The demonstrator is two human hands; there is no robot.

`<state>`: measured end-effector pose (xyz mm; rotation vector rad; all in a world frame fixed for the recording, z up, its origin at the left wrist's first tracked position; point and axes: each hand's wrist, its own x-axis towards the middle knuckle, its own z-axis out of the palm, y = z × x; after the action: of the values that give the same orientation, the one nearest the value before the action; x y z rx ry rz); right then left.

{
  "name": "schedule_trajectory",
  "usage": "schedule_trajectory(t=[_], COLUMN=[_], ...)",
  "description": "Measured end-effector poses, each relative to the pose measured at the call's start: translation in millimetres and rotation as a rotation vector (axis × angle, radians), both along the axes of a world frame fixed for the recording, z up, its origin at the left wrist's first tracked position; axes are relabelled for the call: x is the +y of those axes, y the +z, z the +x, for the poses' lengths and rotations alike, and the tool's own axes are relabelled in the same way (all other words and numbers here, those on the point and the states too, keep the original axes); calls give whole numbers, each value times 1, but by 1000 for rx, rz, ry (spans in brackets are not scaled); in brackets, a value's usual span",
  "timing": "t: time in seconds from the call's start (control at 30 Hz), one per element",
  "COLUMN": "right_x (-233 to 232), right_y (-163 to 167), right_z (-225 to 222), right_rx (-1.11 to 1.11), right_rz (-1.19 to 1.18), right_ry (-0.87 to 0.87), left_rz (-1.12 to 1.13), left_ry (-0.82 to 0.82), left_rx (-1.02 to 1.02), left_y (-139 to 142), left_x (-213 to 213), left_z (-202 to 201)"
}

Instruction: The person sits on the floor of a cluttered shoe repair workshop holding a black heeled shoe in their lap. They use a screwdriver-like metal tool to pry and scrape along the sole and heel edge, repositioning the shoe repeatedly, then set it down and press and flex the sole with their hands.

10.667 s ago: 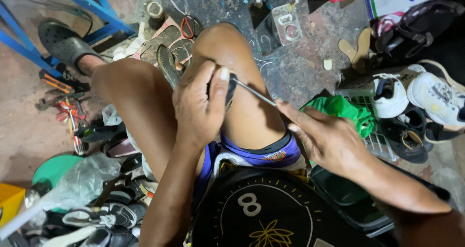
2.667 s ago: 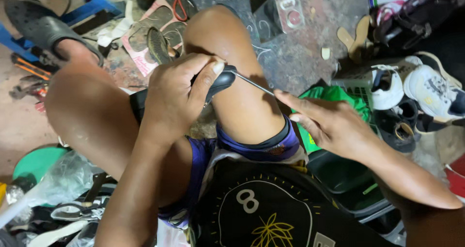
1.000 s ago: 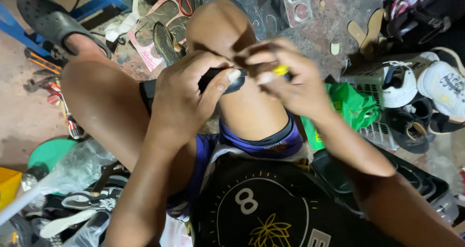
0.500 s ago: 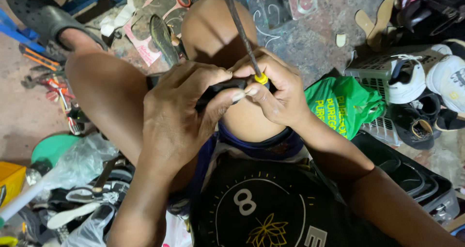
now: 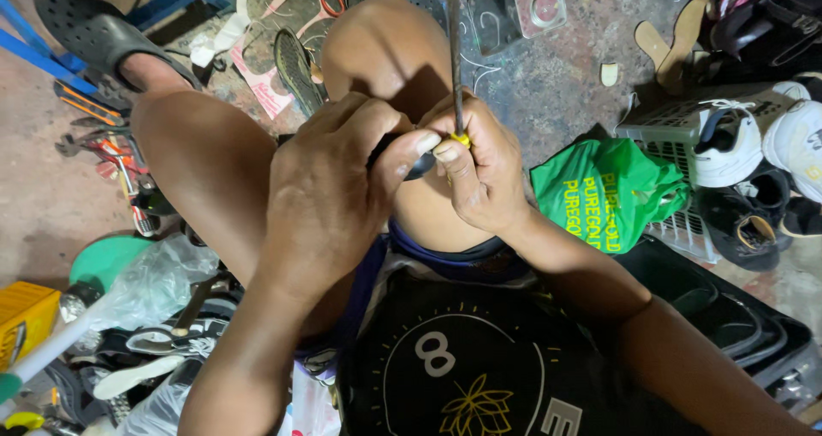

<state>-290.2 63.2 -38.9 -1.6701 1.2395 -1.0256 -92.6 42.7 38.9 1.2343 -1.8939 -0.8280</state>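
My left hand (image 5: 330, 201) is closed around a small dark object (image 5: 419, 166) held over my right knee, thumb pressed on its top. My right hand (image 5: 481, 177) is against it, fingers pinched on a tool with a yellow collar (image 5: 461, 138). The tool's thin metal shaft (image 5: 454, 51) points straight up, away from me, across the knee. Most of the dark object is hidden by both hands.
A green plastic bag (image 5: 608, 188), a white basket (image 5: 664, 128) and white shoes (image 5: 728, 145) lie at the right. Shoe soles (image 5: 295, 55) lie beyond my knees. Pliers and hand tools (image 5: 111, 154), a green lid (image 5: 107, 261) and a yellow box (image 5: 26, 312) are at the left.
My right hand came in from the right and joined the left over the knee. The tool's shaft swung from pointing sideways to pointing up.
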Motion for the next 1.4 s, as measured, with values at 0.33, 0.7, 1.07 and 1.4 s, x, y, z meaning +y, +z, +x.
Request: schedule_trajectory(t=[0.33, 0.7, 1.07, 1.4], right_x=[-11, -10, -7, -12], right_y=[18, 13, 7, 3], right_z=[-2, -4, 4, 0], right_rx=[27, 67, -79, 1], right_rz=[-211, -195, -39, -93], right_ry=[178, 82, 21, -27], left_rz=[4, -13, 20, 452], left_ry=[-22, 17, 116, -78], left_rx=[-57, -114, -190, 398], left_y=[14, 12, 0, -16], left_x=[3, 4, 2, -12], left_z=[8, -3, -13, 24])
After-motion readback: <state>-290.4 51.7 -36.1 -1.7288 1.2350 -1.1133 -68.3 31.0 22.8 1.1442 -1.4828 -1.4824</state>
